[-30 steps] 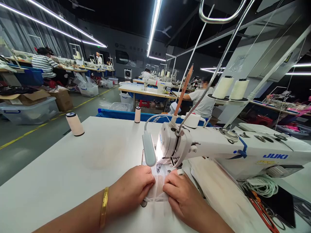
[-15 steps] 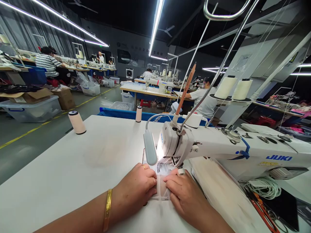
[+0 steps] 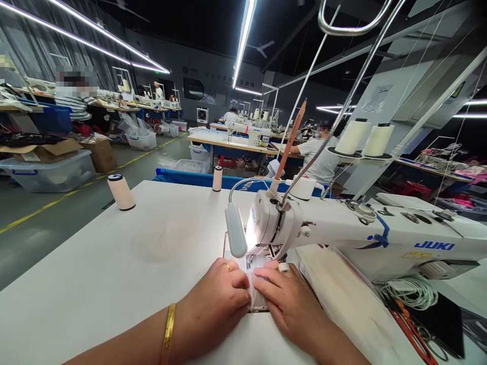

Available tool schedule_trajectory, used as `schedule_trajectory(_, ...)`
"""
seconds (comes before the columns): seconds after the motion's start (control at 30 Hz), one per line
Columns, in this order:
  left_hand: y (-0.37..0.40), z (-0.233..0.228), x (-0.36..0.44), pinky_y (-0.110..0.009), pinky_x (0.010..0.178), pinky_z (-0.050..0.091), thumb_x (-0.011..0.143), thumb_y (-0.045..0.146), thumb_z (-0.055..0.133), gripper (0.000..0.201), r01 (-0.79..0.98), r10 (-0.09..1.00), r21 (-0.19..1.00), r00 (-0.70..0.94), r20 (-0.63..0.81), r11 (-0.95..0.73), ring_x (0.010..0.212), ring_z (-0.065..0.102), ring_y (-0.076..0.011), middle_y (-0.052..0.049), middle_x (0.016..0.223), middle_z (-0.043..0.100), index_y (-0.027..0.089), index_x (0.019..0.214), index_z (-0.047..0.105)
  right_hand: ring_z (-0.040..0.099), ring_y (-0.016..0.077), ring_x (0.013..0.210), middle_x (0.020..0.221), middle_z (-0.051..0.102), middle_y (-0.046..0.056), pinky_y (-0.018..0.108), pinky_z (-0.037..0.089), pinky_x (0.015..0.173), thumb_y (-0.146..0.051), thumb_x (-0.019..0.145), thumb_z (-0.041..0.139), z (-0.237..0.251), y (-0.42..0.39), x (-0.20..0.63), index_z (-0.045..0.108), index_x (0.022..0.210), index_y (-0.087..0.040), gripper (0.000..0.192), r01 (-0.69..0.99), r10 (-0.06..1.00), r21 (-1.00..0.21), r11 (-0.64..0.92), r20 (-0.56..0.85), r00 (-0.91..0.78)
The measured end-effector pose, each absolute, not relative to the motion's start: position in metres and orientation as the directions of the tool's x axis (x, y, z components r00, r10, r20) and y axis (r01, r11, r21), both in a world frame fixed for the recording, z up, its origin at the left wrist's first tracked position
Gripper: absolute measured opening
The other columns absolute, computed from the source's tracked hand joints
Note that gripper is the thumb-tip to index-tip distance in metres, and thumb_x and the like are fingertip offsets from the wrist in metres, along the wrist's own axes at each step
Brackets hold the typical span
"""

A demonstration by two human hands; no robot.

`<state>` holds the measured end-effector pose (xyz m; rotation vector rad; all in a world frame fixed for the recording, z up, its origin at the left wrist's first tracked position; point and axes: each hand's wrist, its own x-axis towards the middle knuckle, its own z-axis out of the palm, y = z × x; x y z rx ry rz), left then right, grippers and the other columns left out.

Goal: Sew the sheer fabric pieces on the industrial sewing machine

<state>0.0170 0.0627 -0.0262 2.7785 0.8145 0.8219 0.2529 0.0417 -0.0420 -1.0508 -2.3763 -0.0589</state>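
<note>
sewing machine [image 3: 342,233], white, on white table [image 3: 114,274]. sheer fabric piece [image 3: 255,291]: flat on the table just in front of the machine's needle end, between both hands. left hand [image 3: 216,301]: fingers curled, pressing the fabric's left edge; ring and gold bangle [image 3: 167,332] worn. right hand [image 3: 289,304]: fingers flat and together, pressing the fabric's right edge. lamp [image 3: 236,235]: left of the machine head. thread cone [image 3: 120,191]: far left of the machine. scissors [image 3: 413,332]: right of the machine base.
</note>
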Motion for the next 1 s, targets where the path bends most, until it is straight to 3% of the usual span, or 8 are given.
schedule_trajectory(0.1, 0.058, -0.027, 0.017, -0.037, 0.082, 0.042, 0.093, 0.004, 0.062, 0.024, 0.434, 0.520, 0.288, 0.717, 0.464, -0.854, 0.082, 0.058, -0.0179, 0.003, 0.086, 0.073, 0.021, 0.076, 0.062, 0.063, 0.0249, 0.098, 0.116, 0.078, 0.002, 0.038, 0.042, 0.087, -0.002, 0.095, 0.056, -0.038, 0.038, 0.251, 0.070, 0.113, -0.025, 0.032, 0.641, 0.626, -0.183, 0.746, 0.521, -0.580)
schedule_trajectory(0.2, 0.060, -0.030, 0.017, -0.037, 0.081, 0.041, 0.094, 0.003, 0.059, 0.025, 0.451, 0.529, 0.276, 0.718, 0.452, -0.849, 0.080, 0.057, -0.0174, 0.004, 0.085, 0.072, 0.021, 0.077, 0.063, 0.061, 0.0240, 0.091, 0.106, 0.079, 0.000, 0.037, 0.041, 0.082, 0.001, 0.093, 0.056, -0.039, 0.038, 0.251, 0.069, 0.112, -0.026, 0.035, 0.650, 0.650, -0.206, 0.731, 0.499, -0.573)
schedule_trajectory(0.4, 0.073, -0.034, 0.016, -0.037, 0.077, 0.038, 0.095, 0.005, 0.058, 0.024, 0.481, 0.536, 0.241, 0.713, 0.452, -0.843, 0.078, 0.058, -0.0181, 0.002, 0.087, 0.073, 0.021, 0.078, 0.063, 0.061, 0.0246, 0.086, 0.108, 0.078, 0.003, 0.038, 0.040, 0.078, 0.007, 0.084, 0.053, -0.041, 0.042, 0.252, 0.067, 0.113, -0.024, 0.045, 0.699, 0.707, -0.221, 0.680, 0.451, -0.545)
schedule_trajectory(0.67, 0.065, -0.032, 0.016, -0.036, 0.078, 0.036, 0.091, 0.000, 0.057, 0.026, 0.424, 0.490, 0.247, 0.716, 0.497, -0.871, 0.076, 0.054, -0.0180, 0.004, 0.084, 0.072, 0.022, 0.078, 0.061, 0.060, 0.0239, 0.094, 0.108, 0.075, 0.003, 0.037, 0.043, 0.084, 0.001, 0.095, 0.052, -0.040, 0.037, 0.252, 0.067, 0.111, -0.023, 0.032, 0.602, 0.630, -0.237, 0.762, 0.482, -0.609)
schedule_trajectory(1.0, 0.077, -0.037, 0.015, -0.036, 0.076, 0.037, 0.082, -0.001, 0.061, 0.022, 0.483, 0.522, 0.210, 0.717, 0.462, -0.850, 0.074, 0.055, -0.0167, 0.003, 0.080, 0.070, 0.019, 0.074, 0.059, 0.064, 0.0245, 0.092, 0.107, 0.076, 0.004, 0.037, 0.045, 0.079, 0.003, 0.092, 0.048, -0.045, 0.042, 0.248, 0.066, 0.105, -0.023, 0.034, 0.663, 0.682, -0.235, 0.711, 0.462, -0.567)
